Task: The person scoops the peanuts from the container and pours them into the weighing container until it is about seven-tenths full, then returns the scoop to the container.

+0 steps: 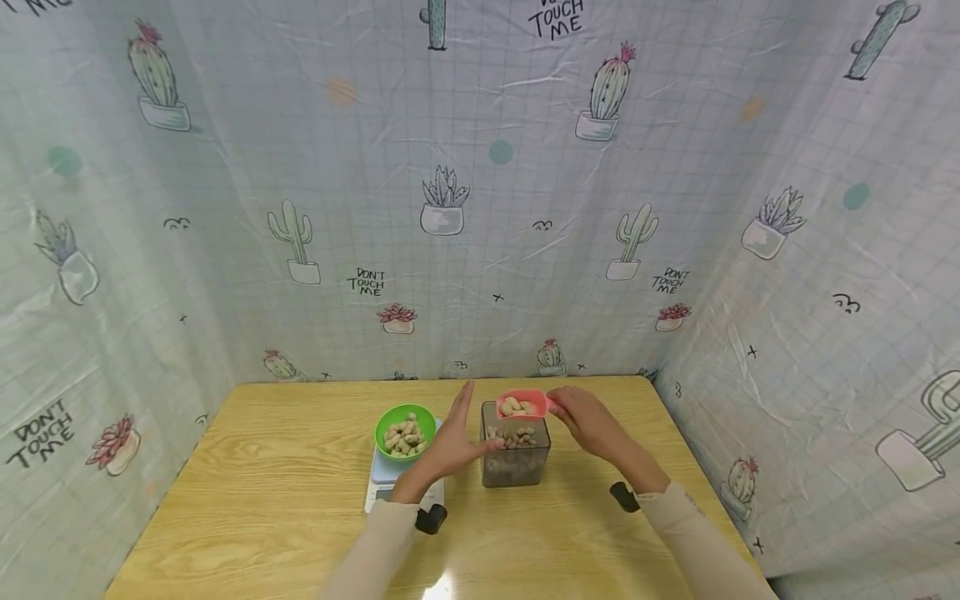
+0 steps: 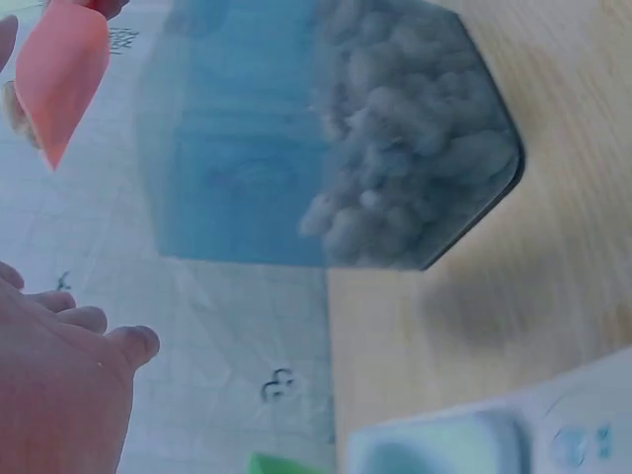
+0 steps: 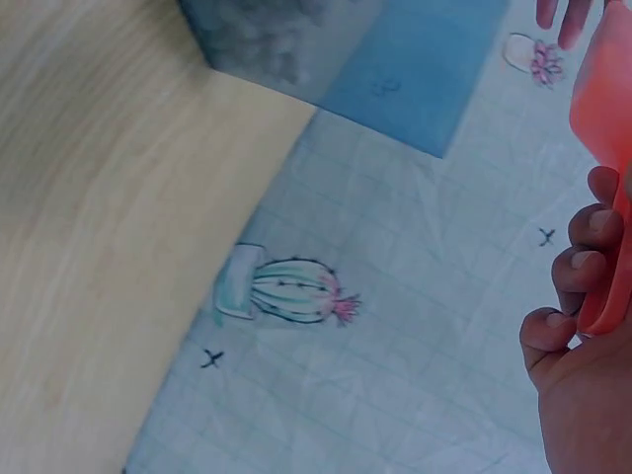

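My right hand [image 1: 588, 418] grips the handle of a pink scoop [image 1: 534, 398], which carries several peanuts in their shells [image 1: 516, 407] above a clear grey-tinted container [image 1: 513, 473]. More peanuts [image 2: 405, 128] lie inside that container. In the right wrist view the curled fingers [image 3: 583, 267] wrap the scoop's handle. My left hand [image 1: 453, 442] is held just left of the container with thumb and fingers spread, nothing in its grasp; whether the thumb touches the container cannot be told. Left of it, a green bowl [image 1: 380, 427] of peanuts stands on a white kitchen scale [image 1: 379, 477].
The wooden table [image 1: 285, 483] backs onto a hanging sheet [image 1: 480, 292] printed with cacti, which also encloses both sides. A black wrist camera [image 1: 431, 519] sits at the left wrist and another [image 1: 624, 497] at the right.
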A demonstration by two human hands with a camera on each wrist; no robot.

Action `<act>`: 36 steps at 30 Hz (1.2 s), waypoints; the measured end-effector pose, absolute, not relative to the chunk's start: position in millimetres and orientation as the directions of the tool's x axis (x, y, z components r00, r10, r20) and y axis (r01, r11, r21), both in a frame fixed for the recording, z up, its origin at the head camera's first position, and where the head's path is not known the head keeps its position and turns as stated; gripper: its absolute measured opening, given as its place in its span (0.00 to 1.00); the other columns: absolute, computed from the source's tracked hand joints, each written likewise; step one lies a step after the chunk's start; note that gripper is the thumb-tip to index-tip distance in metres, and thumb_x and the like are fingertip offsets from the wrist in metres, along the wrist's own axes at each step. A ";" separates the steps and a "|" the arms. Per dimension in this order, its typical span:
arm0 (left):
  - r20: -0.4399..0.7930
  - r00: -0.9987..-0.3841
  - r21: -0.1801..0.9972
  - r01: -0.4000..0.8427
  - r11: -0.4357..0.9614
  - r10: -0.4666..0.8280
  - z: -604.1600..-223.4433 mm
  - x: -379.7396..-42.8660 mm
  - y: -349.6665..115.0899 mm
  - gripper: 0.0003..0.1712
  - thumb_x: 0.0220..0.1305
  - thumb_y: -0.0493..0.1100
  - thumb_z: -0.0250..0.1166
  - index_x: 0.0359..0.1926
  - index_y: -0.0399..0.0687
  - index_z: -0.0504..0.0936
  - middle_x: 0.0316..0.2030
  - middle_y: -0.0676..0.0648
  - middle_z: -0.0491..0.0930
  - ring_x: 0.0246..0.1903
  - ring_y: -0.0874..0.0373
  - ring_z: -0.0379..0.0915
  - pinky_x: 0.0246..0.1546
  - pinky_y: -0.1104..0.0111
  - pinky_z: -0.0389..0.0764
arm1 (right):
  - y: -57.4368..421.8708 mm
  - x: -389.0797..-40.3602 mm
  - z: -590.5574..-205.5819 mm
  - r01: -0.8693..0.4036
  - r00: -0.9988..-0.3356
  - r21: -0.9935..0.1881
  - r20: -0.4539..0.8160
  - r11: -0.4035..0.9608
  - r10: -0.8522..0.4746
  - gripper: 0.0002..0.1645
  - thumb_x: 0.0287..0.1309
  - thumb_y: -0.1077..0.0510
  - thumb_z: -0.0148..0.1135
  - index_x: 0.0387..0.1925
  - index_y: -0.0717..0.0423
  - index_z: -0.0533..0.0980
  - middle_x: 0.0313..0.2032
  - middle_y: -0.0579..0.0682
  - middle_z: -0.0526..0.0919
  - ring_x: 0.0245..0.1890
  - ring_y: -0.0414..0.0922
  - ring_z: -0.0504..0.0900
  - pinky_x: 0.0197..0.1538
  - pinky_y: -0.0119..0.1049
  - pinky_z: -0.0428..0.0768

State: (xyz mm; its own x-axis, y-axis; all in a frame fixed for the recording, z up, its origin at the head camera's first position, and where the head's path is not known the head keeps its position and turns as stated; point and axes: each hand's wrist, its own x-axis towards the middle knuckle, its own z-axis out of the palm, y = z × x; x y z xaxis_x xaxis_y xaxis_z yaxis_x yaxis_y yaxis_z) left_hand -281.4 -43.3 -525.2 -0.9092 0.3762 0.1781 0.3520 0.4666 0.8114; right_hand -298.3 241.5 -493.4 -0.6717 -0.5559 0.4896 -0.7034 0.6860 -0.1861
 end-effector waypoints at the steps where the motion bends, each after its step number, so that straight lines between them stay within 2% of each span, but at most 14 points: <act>1: 0.183 -0.911 0.813 0.352 0.464 0.370 -522.2 -280.9 -45.2 0.66 0.55 0.64 0.70 0.78 0.68 0.30 0.79 0.46 0.34 0.77 0.39 0.39 0.68 0.38 0.58 | 240.6 -298.5 -490.4 -0.707 -0.669 -0.191 0.491 0.681 -0.558 0.08 0.69 0.59 0.55 0.47 0.55 0.77 0.38 0.49 0.83 0.40 0.47 0.81 0.46 0.46 0.79; 5: 0.199 -0.917 0.815 0.351 0.461 0.347 -512.7 -277.6 -54.0 0.63 0.56 0.60 0.71 0.77 0.73 0.33 0.79 0.48 0.36 0.77 0.40 0.39 0.67 0.36 0.58 | 234.8 -298.7 -480.2 -0.701 -0.676 -0.194 0.485 0.686 -0.554 0.09 0.71 0.58 0.54 0.48 0.54 0.77 0.41 0.50 0.84 0.42 0.47 0.82 0.47 0.46 0.80; 9: 0.201 -0.925 0.833 0.335 0.440 0.323 -505.8 -271.7 -66.2 0.60 0.57 0.60 0.71 0.77 0.74 0.38 0.79 0.49 0.37 0.77 0.39 0.39 0.65 0.33 0.57 | 225.5 -298.2 -471.2 -0.692 -0.693 -0.219 0.467 0.688 -0.549 0.12 0.72 0.55 0.53 0.49 0.53 0.78 0.43 0.49 0.84 0.43 0.47 0.82 0.47 0.46 0.80; 12: 0.201 -0.930 0.837 0.327 0.438 0.308 -503.1 -267.8 -77.0 0.58 0.59 0.59 0.70 0.77 0.74 0.38 0.79 0.50 0.37 0.77 0.39 0.39 0.65 0.32 0.56 | 217.6 -299.4 -467.2 -0.693 -0.696 -0.227 0.456 0.684 -0.554 0.12 0.72 0.54 0.53 0.50 0.52 0.78 0.39 0.46 0.83 0.39 0.44 0.80 0.43 0.42 0.78; 16: 0.209 -0.936 0.808 0.329 0.488 0.285 -503.7 -264.7 -92.8 0.58 0.60 0.60 0.69 0.78 0.71 0.37 0.79 0.49 0.37 0.76 0.37 0.44 0.64 0.35 0.62 | 206.4 -303.7 -465.2 -0.706 -0.683 -0.213 0.458 0.676 -0.569 0.11 0.71 0.55 0.54 0.49 0.53 0.78 0.36 0.45 0.82 0.36 0.43 0.78 0.42 0.41 0.77; 20: 0.227 -0.941 0.801 0.327 0.502 0.251 -501.8 -261.9 -108.8 0.59 0.59 0.58 0.70 0.78 0.66 0.38 0.79 0.47 0.37 0.76 0.37 0.43 0.64 0.35 0.62 | 195.1 -307.6 -464.4 -0.707 -0.685 -0.211 0.445 0.676 -0.577 0.13 0.71 0.53 0.53 0.50 0.54 0.78 0.40 0.48 0.85 0.42 0.46 0.82 0.47 0.45 0.80; 25: 0.237 -0.948 0.788 0.315 0.530 0.210 -502.3 -259.9 -129.7 0.61 0.57 0.61 0.70 0.78 0.69 0.37 0.79 0.46 0.38 0.76 0.37 0.39 0.65 0.33 0.57 | 178.9 -308.9 -463.2 -0.710 -0.692 -0.226 0.405 0.668 -0.598 0.15 0.72 0.52 0.52 0.51 0.55 0.78 0.44 0.50 0.85 0.45 0.48 0.82 0.49 0.46 0.79; 30: 0.221 -0.961 0.793 0.276 0.543 0.166 -513.6 -258.8 -150.3 0.61 0.57 0.59 0.71 0.78 0.71 0.36 0.79 0.44 0.37 0.75 0.34 0.40 0.63 0.30 0.56 | 160.9 -310.6 -466.6 -0.720 -0.690 -0.249 0.363 0.648 -0.627 0.16 0.73 0.51 0.50 0.52 0.53 0.77 0.44 0.49 0.83 0.45 0.47 0.81 0.49 0.44 0.78; 36: 0.202 -0.968 0.785 0.250 0.567 0.146 -526.3 -257.9 -165.5 0.63 0.56 0.57 0.71 0.79 0.62 0.37 0.79 0.41 0.38 0.74 0.31 0.43 0.63 0.31 0.58 | 139.4 -313.9 -471.3 -0.728 -0.682 -0.248 0.362 0.639 -0.636 0.15 0.73 0.51 0.50 0.50 0.53 0.77 0.40 0.48 0.83 0.42 0.45 0.81 0.48 0.42 0.78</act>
